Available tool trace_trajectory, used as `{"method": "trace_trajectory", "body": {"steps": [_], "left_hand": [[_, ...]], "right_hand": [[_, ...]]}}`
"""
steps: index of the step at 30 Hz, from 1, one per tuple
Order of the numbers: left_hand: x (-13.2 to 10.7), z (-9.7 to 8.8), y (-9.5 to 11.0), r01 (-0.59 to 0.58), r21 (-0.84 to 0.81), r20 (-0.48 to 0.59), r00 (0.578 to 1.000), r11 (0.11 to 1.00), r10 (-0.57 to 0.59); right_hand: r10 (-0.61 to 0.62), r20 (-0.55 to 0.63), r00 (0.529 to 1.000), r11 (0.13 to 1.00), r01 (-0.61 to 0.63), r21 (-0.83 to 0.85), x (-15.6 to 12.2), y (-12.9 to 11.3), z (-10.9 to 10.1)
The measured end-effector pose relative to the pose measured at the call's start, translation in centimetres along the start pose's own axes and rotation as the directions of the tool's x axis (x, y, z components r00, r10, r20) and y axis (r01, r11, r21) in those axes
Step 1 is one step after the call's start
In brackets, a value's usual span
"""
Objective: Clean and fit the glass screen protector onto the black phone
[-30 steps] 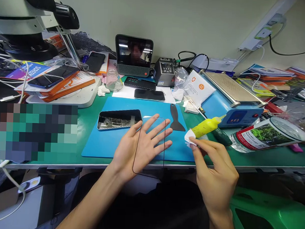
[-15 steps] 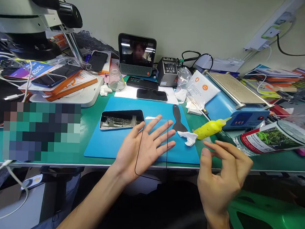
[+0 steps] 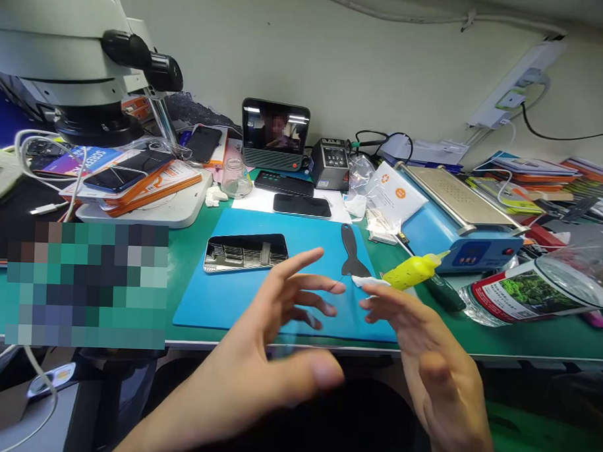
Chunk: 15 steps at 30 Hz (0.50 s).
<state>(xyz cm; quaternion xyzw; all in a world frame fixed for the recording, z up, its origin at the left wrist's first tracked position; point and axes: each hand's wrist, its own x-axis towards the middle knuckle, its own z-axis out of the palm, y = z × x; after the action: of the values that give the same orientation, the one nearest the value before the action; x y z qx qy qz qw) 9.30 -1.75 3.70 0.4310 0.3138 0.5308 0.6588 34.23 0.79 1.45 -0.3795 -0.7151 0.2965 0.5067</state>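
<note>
My left hand (image 3: pixel 267 357) is raised over the table's front edge, thumb towards me and fingers curled apart. It grips a thin clear glass sheet (image 3: pixel 302 331) by its edges; the sheet is nearly edge-on and faint. My right hand (image 3: pixel 426 349) is beside it with fingers stretched out and nothing in them, the fingertips close to the sheet's far corner. Beyond the hands, an opened phone (image 3: pixel 245 252) lies on a blue mat (image 3: pixel 214 302). A crumpled white wipe (image 3: pixel 366 281) rests by a yellow squeeze bottle (image 3: pixel 411 271).
A black scraper (image 3: pixel 351 251) lies on the mat. A microscope (image 3: pixel 79 66) stands at the left over stacked phones and boxes. A small screen (image 3: pixel 275 134), a blue heating machine (image 3: pixel 460 218) and a lying jar (image 3: pixel 527 286) crowd the back and right.
My right hand let go of the white wipe, which now lies by the yellow bottle. My left hand turned from flat under the glass to gripping it by the edges, and both hands came closer together.
</note>
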Motion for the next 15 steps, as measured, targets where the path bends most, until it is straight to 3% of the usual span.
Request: {"method": "trace_trajectory", "body": {"steps": [1, 3, 5, 7, 9, 13, 15], "left_hand": [[-0.7, -0.2, 0.3, -0.046, 0.225, -0.02, 0.998, 0.973, 0.052], [-1.8, -0.7, 0.7, -0.135, 0.533, 0.019, 0.989, 0.835, 0.148], [-2.5, -1.2, 0.9, -0.231, 0.668, 0.111, 0.971, 0.708, 0.213], [-2.8, -1.5, 1.1, -0.285, 0.702, 0.164, 0.956, 0.652, 0.242], [-2.9, -1.7, 1.2, -0.278, 0.676, 0.148, 0.958, 0.683, 0.244], [-3.0, -2.2, 1.6, -0.165, 0.492, 0.021, 0.984, 0.855, 0.178], [-3.2, -2.6, 1.7, -0.151, 0.453, -0.003, 0.985, 0.878, 0.171]], "right_hand": [[-0.043, 0.076, 0.996, 0.999, 0.043, 0.004, 0.2, -0.5, -0.2], [-0.096, 0.213, 0.972, 0.992, 0.111, -0.061, 0.5, -1.5, -0.3], [-0.109, 0.319, 0.942, 0.97, 0.17, -0.172, 0.8, -2.4, -0.1], [-0.121, 0.38, 0.917, 0.94, 0.229, -0.254, 1.2, -2.8, 0.4], [-0.153, 0.415, 0.897, 0.92, 0.282, -0.272, 1.7, -2.8, 1.0], [-0.192, 0.455, 0.87, 0.912, 0.329, -0.244, 2.6, -2.4, 1.6], [-0.205, 0.459, 0.864, 0.911, 0.341, -0.234, 3.0, -2.1, 1.6]]}}
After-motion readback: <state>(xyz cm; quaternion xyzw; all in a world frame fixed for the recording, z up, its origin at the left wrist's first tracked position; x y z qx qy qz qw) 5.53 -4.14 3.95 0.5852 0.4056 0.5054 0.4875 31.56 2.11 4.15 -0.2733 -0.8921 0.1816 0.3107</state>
